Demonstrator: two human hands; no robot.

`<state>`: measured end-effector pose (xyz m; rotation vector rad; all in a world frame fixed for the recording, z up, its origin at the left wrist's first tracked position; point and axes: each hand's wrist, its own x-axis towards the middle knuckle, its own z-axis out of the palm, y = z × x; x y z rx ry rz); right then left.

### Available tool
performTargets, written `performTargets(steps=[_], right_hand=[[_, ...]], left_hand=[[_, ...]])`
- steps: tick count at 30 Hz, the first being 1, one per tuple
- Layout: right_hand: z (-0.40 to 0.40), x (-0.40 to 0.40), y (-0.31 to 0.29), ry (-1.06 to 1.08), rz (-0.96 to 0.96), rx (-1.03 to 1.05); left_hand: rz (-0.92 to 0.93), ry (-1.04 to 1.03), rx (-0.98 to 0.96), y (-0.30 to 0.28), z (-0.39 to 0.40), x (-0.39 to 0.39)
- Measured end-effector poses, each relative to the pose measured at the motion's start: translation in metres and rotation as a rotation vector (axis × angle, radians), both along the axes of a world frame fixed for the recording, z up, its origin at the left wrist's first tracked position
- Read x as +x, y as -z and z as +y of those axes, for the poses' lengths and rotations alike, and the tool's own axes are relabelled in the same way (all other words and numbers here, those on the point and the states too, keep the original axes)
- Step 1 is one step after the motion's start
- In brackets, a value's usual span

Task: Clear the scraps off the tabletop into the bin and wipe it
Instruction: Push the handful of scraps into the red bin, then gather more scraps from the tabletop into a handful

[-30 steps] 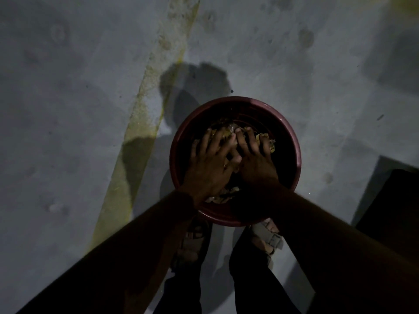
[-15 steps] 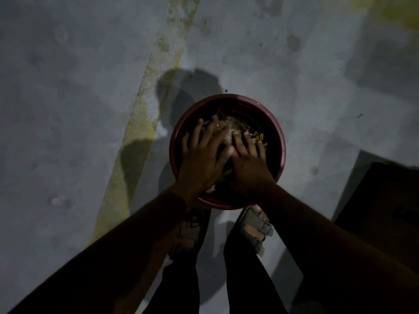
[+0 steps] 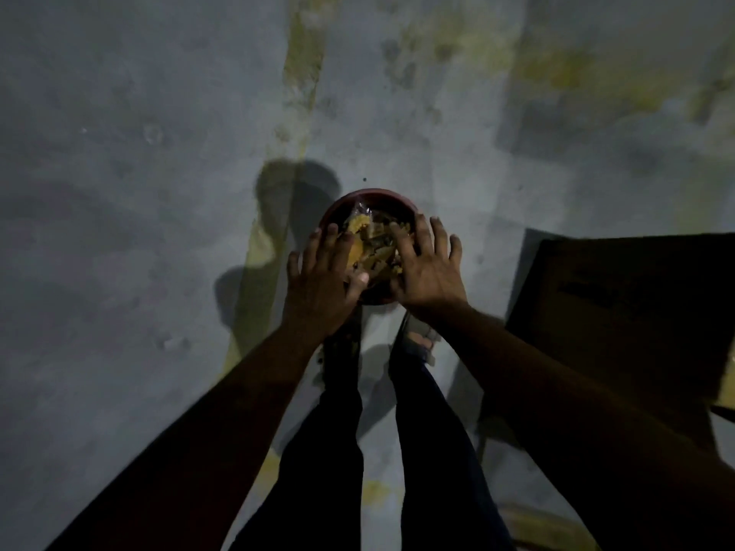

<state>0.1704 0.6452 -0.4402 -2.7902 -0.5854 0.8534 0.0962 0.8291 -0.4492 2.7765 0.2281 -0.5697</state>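
A round dark red bin (image 3: 358, 197) stands on the grey floor in front of my feet. Yellowish scraps (image 3: 372, 248) and a bit of clear wrapping lie heaped inside it. My left hand (image 3: 322, 280) hovers over the bin's left side with fingers spread and straight. My right hand (image 3: 427, 268) is spread over the bin's right side, fingers straight too. Neither hand holds anything. The two hands are apart, and the scraps show between them. The near rim of the bin is hidden under my hands.
The floor (image 3: 139, 232) is grey concrete with a yellow stripe (image 3: 302, 57) running away from me. A dark tabletop (image 3: 636, 312) juts in from the right. My legs in dark trousers (image 3: 342, 451) and sandalled feet stand just behind the bin. The light is dim.
My hands have lifted off the scraps and moved apart, fingers spreading. The view has pulled back and up, so the bin looks smaller and farther away.
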Motion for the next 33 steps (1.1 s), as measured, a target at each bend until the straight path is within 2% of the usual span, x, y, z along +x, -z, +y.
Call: performTargets(steps=[5, 9, 17, 21, 26, 33], right_hand=[[-0.017, -0.037, -0.148, 0.151, -0.066, -0.031], [-0.058, -0.089, -0.256, 0.382, -0.190, -0.030], [-0.165, -0.226, -0.374, 0.882, -0.369, -0.108], [-0.223, -0.312, -0.393, 1.170, -0.430, -0.119], [-0.285, -0.418, -0.393, 1.492, -0.449, -0.187], [-0.356, -0.583, -0.378, 1.718, -0.318, -0.177]], left_hand=[[-0.014, 0.157, -0.016, -0.146, -0.023, 0.008], [-0.143, 0.411, -0.062, -0.256, -0.068, 0.012], [-0.311, 0.974, -0.197, -0.373, -0.191, -0.028], [-0.324, 1.213, -0.234, -0.399, -0.273, -0.077], [-0.263, 1.433, -0.276, -0.396, -0.374, -0.147], [-0.065, 1.663, -0.021, -0.369, -0.483, -0.275]])
